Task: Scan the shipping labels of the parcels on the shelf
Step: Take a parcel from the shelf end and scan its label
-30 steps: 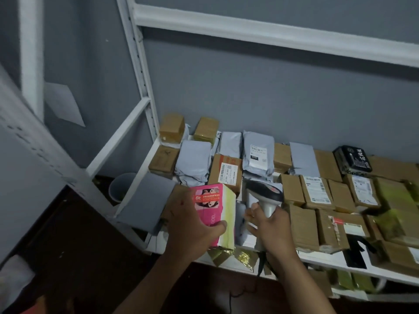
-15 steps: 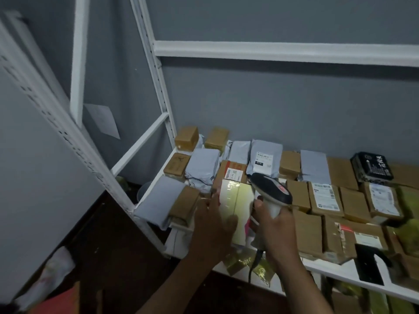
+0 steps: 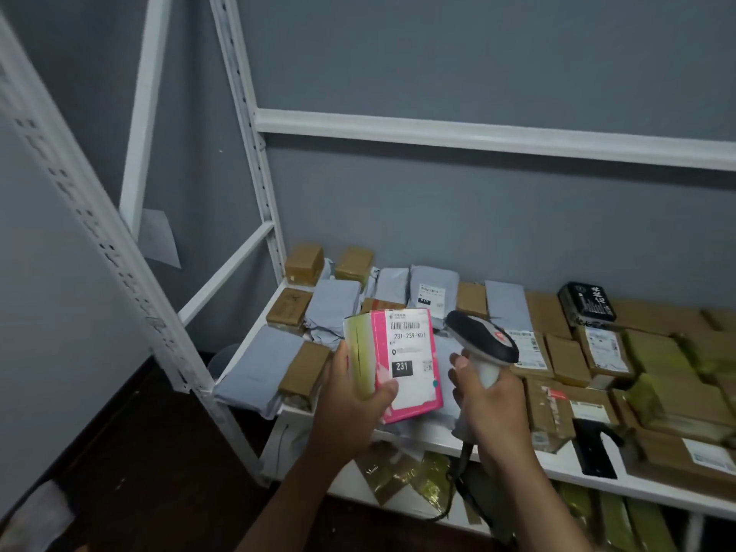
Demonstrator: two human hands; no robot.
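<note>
Parcels in brown cardboard and grey plastic mailers [image 3: 432, 290] cover the white metal shelf [image 3: 557, 470] almost edge to edge, packed close from the left corner post to the right border of the view. The left hand [image 3: 350, 408] grips a pink and pale-yellow box [image 3: 392, 364] and holds it raised over the shelf's front left part, with its white shipping label [image 3: 410, 352] turned up toward the camera; the barcode and the number 231 can be read. The right hand [image 3: 490, 408] is clenched round the handle of a grey and white handheld barcode scanner [image 3: 482, 344], just beside the box, its head tilted toward the label. Open air lies above the parcels up to the white crossbar [image 3: 478, 135]. Half a second ago the box showed its yellow side and the label was hidden; a second ago its printed pink face was up.
</note>
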